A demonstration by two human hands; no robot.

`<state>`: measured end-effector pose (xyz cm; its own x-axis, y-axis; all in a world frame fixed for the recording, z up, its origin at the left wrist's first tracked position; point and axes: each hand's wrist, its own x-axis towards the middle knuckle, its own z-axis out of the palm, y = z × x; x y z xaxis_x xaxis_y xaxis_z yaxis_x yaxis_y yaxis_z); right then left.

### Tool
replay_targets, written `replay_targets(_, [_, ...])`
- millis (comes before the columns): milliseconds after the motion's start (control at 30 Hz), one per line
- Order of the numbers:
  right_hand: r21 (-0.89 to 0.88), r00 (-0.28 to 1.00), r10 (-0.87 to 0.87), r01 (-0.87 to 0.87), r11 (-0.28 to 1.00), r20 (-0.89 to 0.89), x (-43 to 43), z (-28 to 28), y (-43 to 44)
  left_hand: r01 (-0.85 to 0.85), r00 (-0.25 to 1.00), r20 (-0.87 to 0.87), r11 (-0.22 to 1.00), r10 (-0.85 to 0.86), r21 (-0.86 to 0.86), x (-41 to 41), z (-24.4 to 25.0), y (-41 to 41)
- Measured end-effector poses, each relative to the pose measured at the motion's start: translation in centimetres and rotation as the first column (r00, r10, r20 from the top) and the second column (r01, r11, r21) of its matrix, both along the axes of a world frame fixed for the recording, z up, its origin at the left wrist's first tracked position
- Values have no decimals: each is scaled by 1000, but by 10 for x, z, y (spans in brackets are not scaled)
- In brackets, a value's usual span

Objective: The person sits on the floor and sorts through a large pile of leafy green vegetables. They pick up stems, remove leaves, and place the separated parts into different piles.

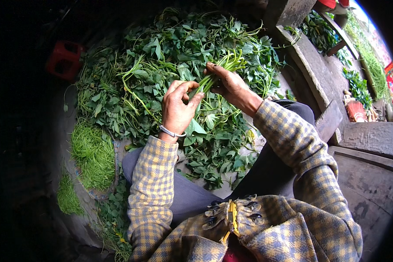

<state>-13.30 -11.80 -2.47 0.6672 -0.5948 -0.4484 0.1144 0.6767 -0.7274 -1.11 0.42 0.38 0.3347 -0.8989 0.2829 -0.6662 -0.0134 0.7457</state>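
A bundle of pale green leaf stalks (232, 62) slants across the middle of the view, its cut ends fanned toward the upper right. My right hand (230, 85) grips this bundle, thumb on top. Just to the left, my left hand (180, 104) has its thumb and fingertips at the lower end of the stalks; whether they pinch a stalk cannot be made out. A bracelet circles the left wrist. Under both hands spreads a wide heap of leafy green vines (157, 42), with one long yellow-green stem (134, 93) lying across it.
At left, a round shallow container (115, 167) holds trimmed green stalks (93, 157), and a smaller stalk pile (68, 195) lies beside it. A red plastic stool (65, 60) stands at upper left. Wooden beams (303, 65) and a broom-like red bundle (356, 110) are at right.
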Motion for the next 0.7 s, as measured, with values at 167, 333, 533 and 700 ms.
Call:
replay_targets(167, [-125,996,55,-64,990,-74,4,-2,5,-18,997,79,1000,17,19,5,-3,1])
replay_targets(333, [-390,988,46,-101,915,-147,10,-4,3,20,977,211,996,0,-90,11,-7,-2])
replay_targets(533, [-452,990,19,-80,889,-138,12,-2,6,181,732,-681,970,-21,163,20,-16,3])
replay_targets(700, [-443,995,31,-72,894,-98,7,-1,3,245,482,-872,943,81,223,24,-22,6])
